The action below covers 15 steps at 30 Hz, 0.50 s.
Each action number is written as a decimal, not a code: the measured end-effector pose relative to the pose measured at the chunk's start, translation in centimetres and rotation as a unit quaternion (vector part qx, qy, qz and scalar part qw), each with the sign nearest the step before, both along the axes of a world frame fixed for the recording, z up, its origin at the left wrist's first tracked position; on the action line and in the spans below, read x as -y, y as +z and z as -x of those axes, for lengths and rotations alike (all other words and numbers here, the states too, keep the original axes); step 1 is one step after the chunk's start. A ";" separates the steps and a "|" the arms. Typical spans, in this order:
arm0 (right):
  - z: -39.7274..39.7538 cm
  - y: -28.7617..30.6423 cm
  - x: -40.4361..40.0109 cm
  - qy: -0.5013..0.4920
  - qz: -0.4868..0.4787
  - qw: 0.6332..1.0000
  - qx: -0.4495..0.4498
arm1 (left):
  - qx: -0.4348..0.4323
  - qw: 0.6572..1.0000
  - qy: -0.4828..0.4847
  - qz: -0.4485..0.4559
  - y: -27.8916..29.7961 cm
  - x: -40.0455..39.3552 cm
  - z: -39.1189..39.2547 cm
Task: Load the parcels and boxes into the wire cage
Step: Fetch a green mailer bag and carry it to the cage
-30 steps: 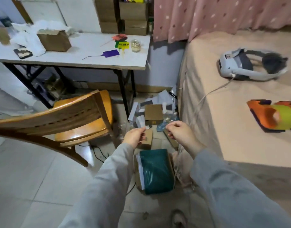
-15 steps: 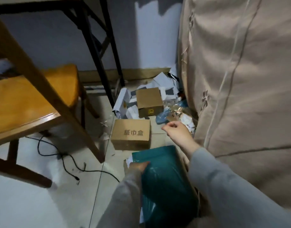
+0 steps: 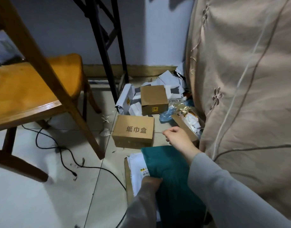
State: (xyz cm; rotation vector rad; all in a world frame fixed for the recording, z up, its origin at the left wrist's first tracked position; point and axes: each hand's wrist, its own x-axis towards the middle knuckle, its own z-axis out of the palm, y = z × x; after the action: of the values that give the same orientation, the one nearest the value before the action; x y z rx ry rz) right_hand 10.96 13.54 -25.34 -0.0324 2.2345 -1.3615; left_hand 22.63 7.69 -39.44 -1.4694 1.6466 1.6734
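A teal parcel [image 3: 171, 178] lies at the bottom of the view on top of a white parcel [image 3: 135, 168] with a label. My left hand [image 3: 151, 180], mostly covered by its grey sleeve, grips the teal parcel's left edge, with the fingers tucked under it. My right hand [image 3: 177, 137] hovers above the floor just right of a brown box printed with characters [image 3: 133, 130]; its fingers are loosely curled and hold nothing. A smaller brown box [image 3: 153, 99] sits farther back among white mailers [image 3: 126, 99]. No wire cage is visible.
A wooden chair [image 3: 34, 89] stands close on the left, with one leg beside the printed box. Black table legs [image 3: 107, 51] rise behind it. A bed's beige cover [image 3: 240, 96] walls off the right. A black cable [image 3: 65, 155] trails across the floor tiles. An open carton [image 3: 185, 129] sits by the bed.
The view has dropped from the table and bed top to floor level and moved nearer. My left hand went down onto the teal parcel's edge. My right hand stays near the printed box.
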 end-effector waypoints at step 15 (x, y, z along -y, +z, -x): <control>-3.4 13.8 3.9 0.029 0.014 0.999 0.016 | -0.302 0.903 0.271 -0.140 21.9 7.7 -4.7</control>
State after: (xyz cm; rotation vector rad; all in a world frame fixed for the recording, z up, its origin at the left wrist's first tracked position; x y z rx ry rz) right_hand 14.40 9.67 -11.54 -0.0843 2.1724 -1.3528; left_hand 27.32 0.02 -17.55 -1.4209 1.2051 2.7681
